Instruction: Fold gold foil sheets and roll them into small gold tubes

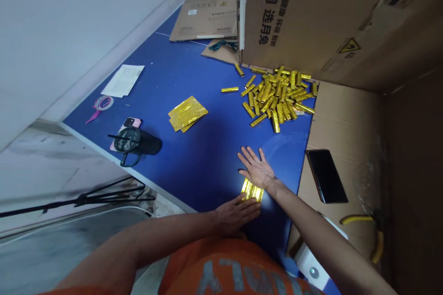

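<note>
A shiny gold foil sheet (252, 190) lies on the blue table (214, 156) close to my body. Along its near edge, my left hand (238, 213) rests flat with its fingers stretched out. My right hand (255, 167) is spread palm down over the far edge of the same sheet, fingers apart. Parts of the sheet are hidden under both hands. Farther left, a small stack of flat gold foil sheets (188, 113) lies loosely fanned. Beyond my right hand is a heap of short rolled gold foil tubes (277, 94).
A dark tumbler (147, 142) with a straw stands beside a pink phone (135, 122) at the left. Tape (104, 103) and white paper (123, 80) lie behind. Large cardboard (311, 18) walls the back right. A black phone (326, 176), yellow-handled pliers (358, 220) and a white device (314, 262) sit right.
</note>
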The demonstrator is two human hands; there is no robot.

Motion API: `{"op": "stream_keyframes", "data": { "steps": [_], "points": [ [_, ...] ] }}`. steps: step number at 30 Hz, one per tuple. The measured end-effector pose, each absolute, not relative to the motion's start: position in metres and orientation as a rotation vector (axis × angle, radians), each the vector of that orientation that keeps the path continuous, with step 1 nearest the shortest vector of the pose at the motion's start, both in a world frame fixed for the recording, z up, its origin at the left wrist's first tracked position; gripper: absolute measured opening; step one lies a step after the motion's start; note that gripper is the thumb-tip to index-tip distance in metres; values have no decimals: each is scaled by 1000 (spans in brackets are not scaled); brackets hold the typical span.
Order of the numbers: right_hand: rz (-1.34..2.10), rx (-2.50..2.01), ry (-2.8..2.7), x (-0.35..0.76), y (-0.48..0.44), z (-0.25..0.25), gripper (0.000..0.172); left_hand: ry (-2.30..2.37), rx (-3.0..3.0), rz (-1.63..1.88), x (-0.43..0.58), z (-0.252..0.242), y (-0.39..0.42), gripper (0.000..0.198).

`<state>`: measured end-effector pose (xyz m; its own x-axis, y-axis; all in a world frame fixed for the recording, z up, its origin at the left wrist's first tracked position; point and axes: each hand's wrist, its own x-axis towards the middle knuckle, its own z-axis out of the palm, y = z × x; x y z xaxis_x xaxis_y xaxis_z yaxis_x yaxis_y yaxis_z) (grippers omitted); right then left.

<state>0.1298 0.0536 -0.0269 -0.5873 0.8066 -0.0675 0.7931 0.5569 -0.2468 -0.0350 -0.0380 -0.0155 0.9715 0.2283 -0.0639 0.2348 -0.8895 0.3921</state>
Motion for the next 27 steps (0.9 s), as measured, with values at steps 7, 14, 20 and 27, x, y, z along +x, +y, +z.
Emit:
{"op": "stream_keyframes", "data": {
  "steps": [7,14,20,27],
  "points": [
    [330,-1413,-2735,130,56,-27,56,368,2708,-20,-36,-19,-48,67],
    [348,-1393,-2725,131,56,-27,56,260,2582,71,-33,9,-34,43],
    [410,-1383,-2713,131,55,-26,56,336,2567,31,-25,1,-1,75],
    [385,-1397,-2708,131,55,-25,56,324,2594,-41,-39,-13,-32,74]
  ]
}}
